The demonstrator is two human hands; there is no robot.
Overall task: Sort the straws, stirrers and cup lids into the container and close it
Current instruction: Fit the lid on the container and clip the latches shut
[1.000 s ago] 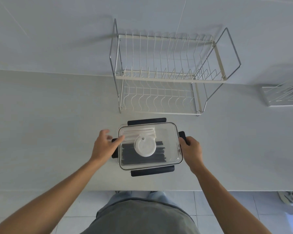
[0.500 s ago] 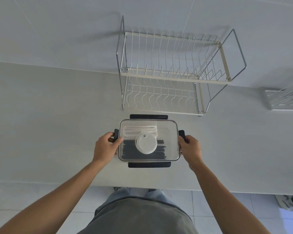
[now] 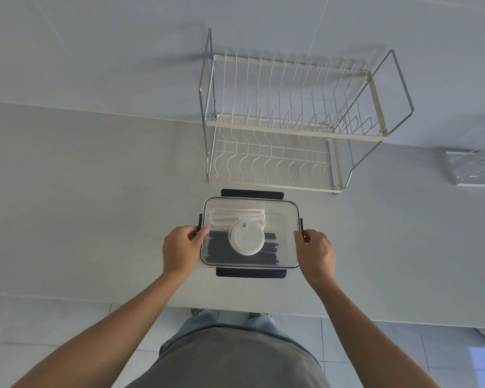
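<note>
A clear rectangular container [image 3: 280, 219] with a transparent cover sits on the counter in front of me. Through the cover I see white wrapped straws [image 3: 235, 214] at the back left, dark stirrers [image 3: 221, 250] along the front, and a white round cup lid [image 3: 246, 240] on top of them. Dark latch flaps stick out flat at the far side [image 3: 252, 194] and near side [image 3: 251, 273]. My left hand [image 3: 181, 249] grips the left end, thumb on the cover, fingers over the left latch. My right hand [image 3: 317, 252] grips the right end over the right latch.
A two-tier wire dish rack [image 3: 291, 121] stands just behind the container, against the wall. Part of another wire rack [image 3: 476, 166] shows at the right edge. The counter's front edge [image 3: 95, 299] runs below my forearms, with tiled floor beyond.
My left hand went from hovering with spread fingers to gripping the container's left end. The side latches now lie down against the container. The view has shifted slightly.
</note>
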